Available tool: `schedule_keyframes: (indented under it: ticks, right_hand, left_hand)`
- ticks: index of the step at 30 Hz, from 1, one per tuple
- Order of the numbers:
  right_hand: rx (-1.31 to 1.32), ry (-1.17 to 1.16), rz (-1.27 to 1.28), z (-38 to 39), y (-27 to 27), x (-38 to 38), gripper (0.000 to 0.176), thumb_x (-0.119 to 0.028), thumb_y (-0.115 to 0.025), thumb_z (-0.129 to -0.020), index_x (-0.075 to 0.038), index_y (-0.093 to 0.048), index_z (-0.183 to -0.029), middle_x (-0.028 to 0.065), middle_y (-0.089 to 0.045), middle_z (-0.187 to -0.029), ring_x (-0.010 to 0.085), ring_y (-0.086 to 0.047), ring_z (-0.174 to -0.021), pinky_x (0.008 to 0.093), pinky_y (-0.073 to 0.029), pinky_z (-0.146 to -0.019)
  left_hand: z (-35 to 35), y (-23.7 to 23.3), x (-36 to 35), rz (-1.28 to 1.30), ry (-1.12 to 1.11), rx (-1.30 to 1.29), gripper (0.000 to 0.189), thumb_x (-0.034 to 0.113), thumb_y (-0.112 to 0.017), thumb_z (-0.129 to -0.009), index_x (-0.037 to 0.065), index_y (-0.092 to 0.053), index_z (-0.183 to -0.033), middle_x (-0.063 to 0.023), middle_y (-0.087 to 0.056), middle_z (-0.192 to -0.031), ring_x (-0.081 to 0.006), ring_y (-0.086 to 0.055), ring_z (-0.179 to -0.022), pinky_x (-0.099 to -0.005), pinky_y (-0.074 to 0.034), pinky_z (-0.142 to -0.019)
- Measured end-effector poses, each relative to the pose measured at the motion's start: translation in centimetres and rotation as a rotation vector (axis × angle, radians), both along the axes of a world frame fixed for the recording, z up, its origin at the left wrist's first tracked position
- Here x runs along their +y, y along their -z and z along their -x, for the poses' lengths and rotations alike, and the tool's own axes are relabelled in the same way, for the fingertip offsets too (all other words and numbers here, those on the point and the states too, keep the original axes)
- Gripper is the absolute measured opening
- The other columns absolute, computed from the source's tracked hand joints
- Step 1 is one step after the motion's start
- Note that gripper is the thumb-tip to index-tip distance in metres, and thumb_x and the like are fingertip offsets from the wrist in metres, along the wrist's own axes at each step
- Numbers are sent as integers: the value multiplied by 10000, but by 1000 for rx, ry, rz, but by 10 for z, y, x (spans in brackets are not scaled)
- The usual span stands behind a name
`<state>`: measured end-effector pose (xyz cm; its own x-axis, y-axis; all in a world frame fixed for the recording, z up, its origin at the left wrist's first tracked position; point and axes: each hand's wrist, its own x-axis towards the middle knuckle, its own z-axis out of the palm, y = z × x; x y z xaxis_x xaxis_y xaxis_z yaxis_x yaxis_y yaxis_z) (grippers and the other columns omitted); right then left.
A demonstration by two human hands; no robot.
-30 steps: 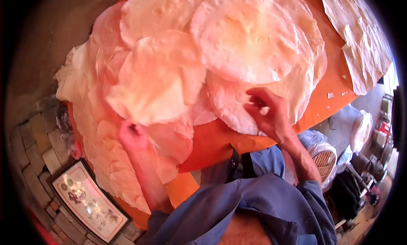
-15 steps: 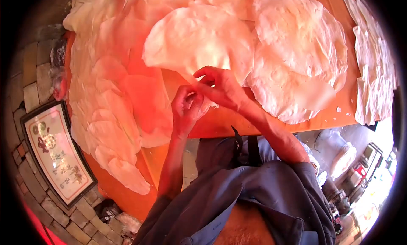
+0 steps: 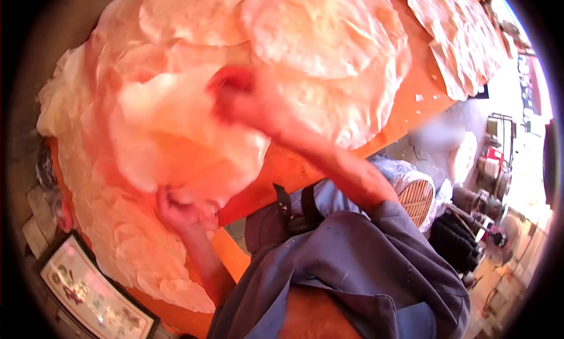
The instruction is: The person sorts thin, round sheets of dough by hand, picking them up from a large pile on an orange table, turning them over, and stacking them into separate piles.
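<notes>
A thin, round, pale flatbread sheet lies over a pile of similar sheets on the orange table. My left hand is closed at the sheet's near edge, fingers curled on its rim. Above the sheet's right side is my right hand, smeared by motion with its fingers bent. Whether the right fingers grip anything cannot be made out.
A stack of round sheets lies at the back, and wrinkled sheets are at the far right. The orange table shows along its near edge. A framed picture stands lower left. A woven round stool is at right.
My hands, close together before, have moved apart: the left down and left, the right up and left. The round sheet now lies lower and further left, and the whole view has turned.
</notes>
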<state>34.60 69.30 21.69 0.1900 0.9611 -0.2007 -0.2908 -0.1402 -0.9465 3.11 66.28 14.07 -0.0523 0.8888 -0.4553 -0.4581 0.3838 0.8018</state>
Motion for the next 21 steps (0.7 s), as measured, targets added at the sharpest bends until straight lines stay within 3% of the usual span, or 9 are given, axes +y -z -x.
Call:
schedule_keyframes:
  ticks: [3,5,7,11,13,16,18,20,21]
  right_hand:
    - [-71,280,19,-101,-19,-22,141,-89,-593,-885,-23,-677,-976,12,-651,-801,97,-617,-715,250,-511,-641]
    - [-386,539,46,-164,-16,-52,133,-104,-594,-890,-31,-690,-945,-9,-627,-785,83,-588,-703,224,-487,-641]
    - [-414,721,159,-227,5,-92,147,-124,-604,-895,-17,-686,-952,-8,-616,-763,71,-561,-668,207,-452,-600]
    - [-586,883,354,-315,64,-173,176,-167,-623,-890,-5,-674,-935,6,-600,-712,77,-533,-567,226,-403,-499]
    - [-640,836,544,-339,86,-202,239,-200,-653,-870,-6,-658,-1010,27,-620,-725,96,-562,-574,231,-436,-514]
    - [-651,910,531,-344,105,-214,325,-181,-663,-818,15,-637,-1076,92,-675,-786,151,-636,-668,277,-497,-598]
    - [-935,898,568,-344,110,-214,405,-236,-717,-797,-22,-630,-1129,136,-693,-926,195,-663,-815,336,-523,-729]
    - [-1190,902,521,-327,90,-200,457,-287,-744,-791,-37,-625,-1153,145,-688,-986,209,-658,-869,357,-518,-782]
    - [-1131,901,421,-329,88,-197,506,-349,-753,-803,-27,-616,-1168,131,-672,-1029,205,-651,-875,334,-515,-787]
  left_hand:
    - [73,30,0,255,-158,-436,287,311,-520,-946,76,-609,-1084,-71,-618,-1057,-219,-604,-972,-371,-506,-837]
    - [77,30,3,282,-138,-334,343,352,-507,-949,77,-596,-1133,-72,-617,-1067,-231,-607,-981,-385,-507,-850]
    - [32,-31,-2,192,-22,298,392,385,-487,-956,81,-576,-1186,-62,-617,-1071,-229,-610,-987,-395,-516,-829]
    - [56,-37,44,36,-14,345,441,319,-502,-958,18,-522,-1280,-90,-545,-1218,-246,-546,-1106,-351,-449,-943]
    - [-5,-79,59,-241,-34,590,451,315,-563,-931,14,-544,-1267,-121,-543,-1210,-257,-548,-1109,-368,-455,-944]
    - [-69,-114,95,-1327,396,1274,396,278,-644,-887,14,-601,-1179,-134,-554,-1146,-234,-568,-1041,-348,-493,-856]
    - [-179,-168,73,-417,267,627,284,198,-665,-884,8,-621,-1091,-92,-602,-985,-162,-580,-832,-282,-497,-678]
    - [-245,-171,50,-539,726,314,157,116,-596,-932,22,-607,-1058,-28,-582,-923,-87,-530,-796,-225,-458,-643]
    - [-284,-162,34,-789,829,367,118,62,-576,-874,24,-578,-986,-75,-545,-863,-186,-524,-750,-307,-446,-616]
